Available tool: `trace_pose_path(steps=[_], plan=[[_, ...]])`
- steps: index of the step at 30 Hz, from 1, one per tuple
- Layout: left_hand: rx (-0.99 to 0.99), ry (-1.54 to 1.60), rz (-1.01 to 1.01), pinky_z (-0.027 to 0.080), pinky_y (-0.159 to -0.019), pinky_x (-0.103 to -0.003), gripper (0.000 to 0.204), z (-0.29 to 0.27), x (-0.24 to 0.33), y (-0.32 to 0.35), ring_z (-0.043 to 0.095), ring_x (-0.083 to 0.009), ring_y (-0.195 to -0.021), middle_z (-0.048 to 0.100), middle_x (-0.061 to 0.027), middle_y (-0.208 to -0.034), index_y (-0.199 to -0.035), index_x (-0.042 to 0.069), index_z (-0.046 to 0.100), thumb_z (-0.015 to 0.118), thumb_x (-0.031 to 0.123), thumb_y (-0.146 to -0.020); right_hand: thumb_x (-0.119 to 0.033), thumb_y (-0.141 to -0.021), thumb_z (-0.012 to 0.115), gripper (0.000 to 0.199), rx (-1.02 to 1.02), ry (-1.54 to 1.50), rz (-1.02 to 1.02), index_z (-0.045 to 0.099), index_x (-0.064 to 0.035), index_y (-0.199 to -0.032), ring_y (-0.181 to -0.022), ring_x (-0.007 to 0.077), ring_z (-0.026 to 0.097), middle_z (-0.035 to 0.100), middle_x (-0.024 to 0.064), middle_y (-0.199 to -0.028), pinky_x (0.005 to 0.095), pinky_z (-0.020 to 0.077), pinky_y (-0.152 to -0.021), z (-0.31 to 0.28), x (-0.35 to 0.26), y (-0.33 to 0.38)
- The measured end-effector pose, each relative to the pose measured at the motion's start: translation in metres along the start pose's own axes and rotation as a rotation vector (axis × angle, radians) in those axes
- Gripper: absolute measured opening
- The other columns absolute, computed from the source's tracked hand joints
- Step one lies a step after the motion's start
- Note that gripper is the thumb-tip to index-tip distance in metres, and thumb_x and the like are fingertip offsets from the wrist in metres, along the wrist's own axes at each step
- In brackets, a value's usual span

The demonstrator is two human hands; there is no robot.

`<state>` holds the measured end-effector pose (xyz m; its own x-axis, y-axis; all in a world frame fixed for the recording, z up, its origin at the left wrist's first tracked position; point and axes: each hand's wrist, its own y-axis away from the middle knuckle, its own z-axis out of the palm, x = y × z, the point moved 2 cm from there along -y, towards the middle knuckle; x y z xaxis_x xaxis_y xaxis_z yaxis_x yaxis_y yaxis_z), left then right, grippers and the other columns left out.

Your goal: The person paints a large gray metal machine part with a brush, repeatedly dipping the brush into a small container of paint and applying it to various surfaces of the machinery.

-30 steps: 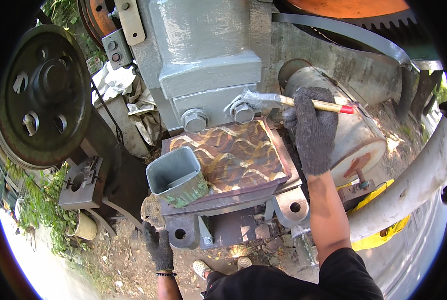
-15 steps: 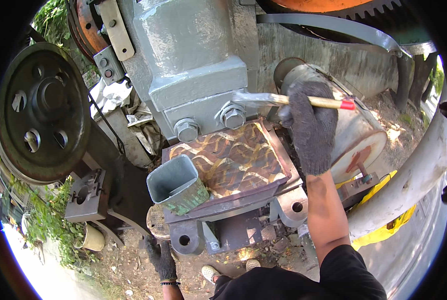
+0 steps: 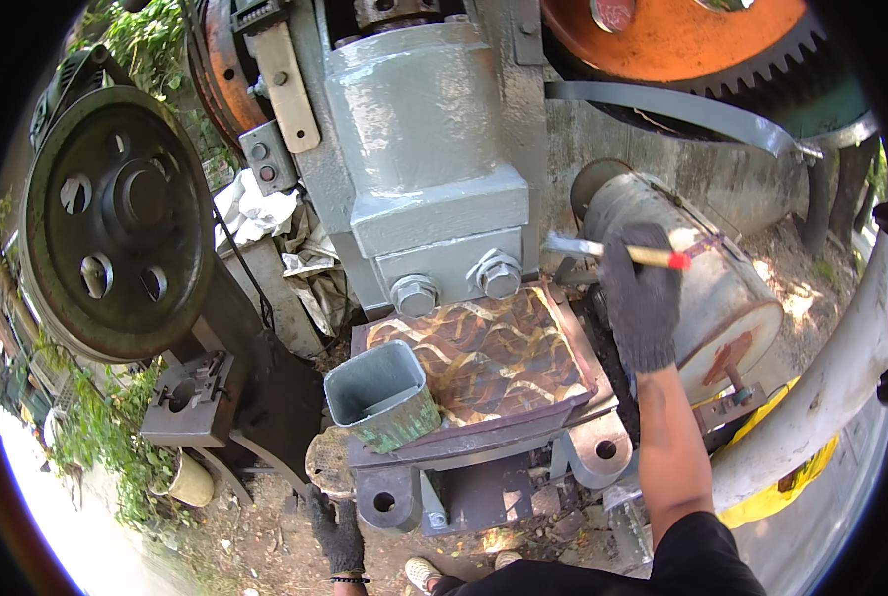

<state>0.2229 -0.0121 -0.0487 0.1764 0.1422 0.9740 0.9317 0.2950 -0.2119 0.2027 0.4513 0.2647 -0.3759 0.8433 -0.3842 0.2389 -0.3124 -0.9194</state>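
My right hand (image 3: 643, 303), in a dark knitted glove, is closed around a paintbrush (image 3: 661, 258) with a wooden, red-tipped handle. Its grey-smeared bristles point left, just off the right side of the grey-painted machine head (image 3: 434, 214). Two large hex bolts stick out of that head's lower front, the right-hand bolt (image 3: 501, 277) nearer the brush. A squarish container (image 3: 396, 429), grey with green patches, stands on the brown-patterned sheet (image 3: 509, 368) covering the machine bed. Low on the left, my gloved left hand (image 3: 337, 536) hangs with its fingers apart and nothing in them.
A dark flywheel machine (image 3: 181, 228) rises on the left. Behind my right hand lies a rusty pale drum (image 3: 697, 258), with an orange toothed wheel (image 3: 692, 40) above. A pale thick post (image 3: 812, 417) slants at the right. The bed's lug (image 3: 603, 449) juts toward me.
The brush has come away from the right-hand bolt area and moved right and slightly down with my right hand. The whole view has shifted, showing more of the machine's top.
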Motion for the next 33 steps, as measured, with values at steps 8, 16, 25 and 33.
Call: trace_pose_path(steps=[8,16,25,33], plan=[[0.006,-0.142,-0.017,0.037,-0.122,-0.044,0.079,0.005,0.005,0.002,0.043,-0.0298,-0.151,0.039,-0.0192,-0.167,-0.164,0.0,0.033,0.072,0.004,-0.095,-0.009,-0.102,0.066,0.011,-0.103,-0.645,0.299,0.064,-0.0014,-0.109,-0.073,0.0122,0.062,0.065,0.0037,-0.085,0.0302,0.0507,-0.068,-0.013,-0.045,0.024],[-0.003,-0.216,0.072,0.039,-0.121,-0.044,0.076,0.016,0.01,0.003,0.046,-0.0301,-0.149,0.044,-0.018,-0.163,-0.162,0.001,0.037,0.073,0.006,-0.095,-0.01,-0.095,0.072,0.011,-0.154,-0.404,0.16,0.071,-0.0001,-0.1,-0.086,0.0225,0.067,0.07,0.0095,-0.091,0.0404,0.0538,-0.08,-0.004,-0.064,0.039],[0.052,-0.16,0.077,0.041,-0.12,-0.042,0.067,-0.012,0.013,0.015,0.05,-0.0279,-0.144,0.048,-0.0178,-0.159,-0.157,-0.001,0.043,0.07,0.001,-0.096,-0.005,-0.094,0.075,0.008,0.009,-0.674,0.545,0.069,-0.0012,-0.099,-0.084,0.0205,0.066,0.066,0.0074,-0.092,0.0351,0.0535,-0.077,0.022,-0.079,0.095],[-0.064,-0.142,0.113,0.038,-0.123,-0.043,0.066,-0.026,0.009,-0.017,0.046,-0.0287,-0.148,0.046,-0.0191,-0.161,-0.159,-0.002,0.04,0.067,0.003,-0.1,0.001,-0.09,0.076,0.026,-0.261,-0.32,-0.026,0.07,-0.0019,-0.115,-0.105,0.0307,0.069,0.067,0.0167,-0.12,0.0395,0.0576,-0.089,0.066,-0.059,0.137]])
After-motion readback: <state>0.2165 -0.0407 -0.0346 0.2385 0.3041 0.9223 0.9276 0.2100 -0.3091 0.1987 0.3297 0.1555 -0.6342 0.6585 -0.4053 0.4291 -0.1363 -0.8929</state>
